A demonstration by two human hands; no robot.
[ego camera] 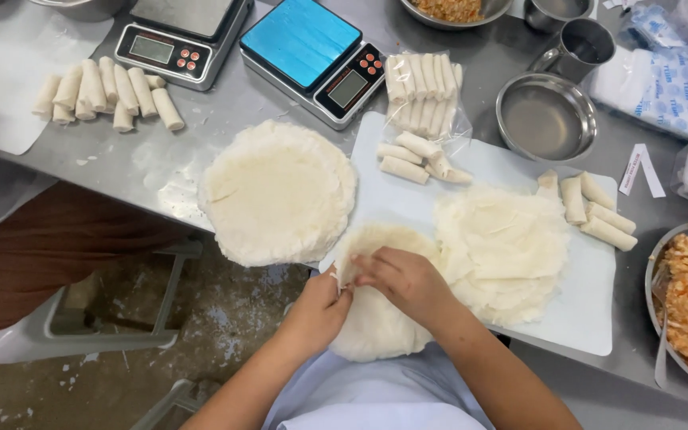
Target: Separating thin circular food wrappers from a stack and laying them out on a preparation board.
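Where the round wrapper stack overhangs the near edge of the white cutting board, we pinch its far-left rim with both hands; our left hand and right hand meet there, each grip clenched on a thin sheet (seemingly the top one); the stack's bulk lies toward us; a larger wrapper pile sits on the table beyond.

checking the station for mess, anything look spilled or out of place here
The big stack of round wrappers overhangs the steel table edge, with white flour dust around it. Pale scraps litter the floor below. Both hands work a wrapper.
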